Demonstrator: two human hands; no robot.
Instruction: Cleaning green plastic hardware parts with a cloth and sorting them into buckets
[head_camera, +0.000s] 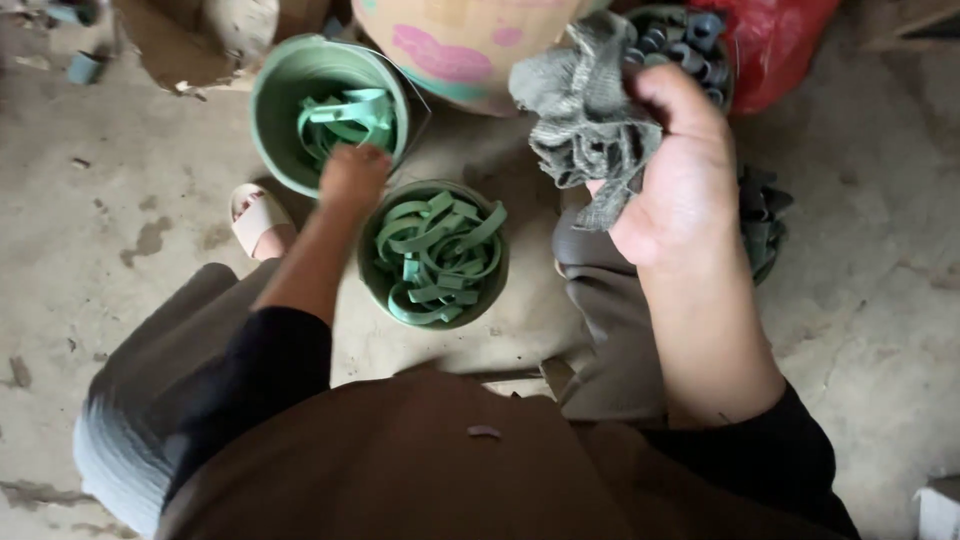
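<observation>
Head view: a seated person looks down past their knees at a bare concrete floor (120, 180).
Right hand: the right hand (675, 180) is raised, fingers curled shut round a crumpled grey-green knitted cloth (590, 120), which spills out above and left of the fist.
Left hand: the left hand (352, 175) reaches down onto the near rim of a round pale-green plastic tub (275, 110); its fingers are hidden from here, so I cannot tell whether they are spread or pinching.
Far tub: it holds a few loose green rubber bands (350, 118).
Near tub: a second round green tub (372, 285), just beside the first and toward the person, is heaped with flat green rubber bands (440, 255).
Handling: the cloth looks light, limp and rough enough to grip anywhere by bunching; the bands seem soft, springy and tangled, best pinched singly at a loop.
Around: a red plastic bag (775, 40), a pale sandal (258, 220).
</observation>
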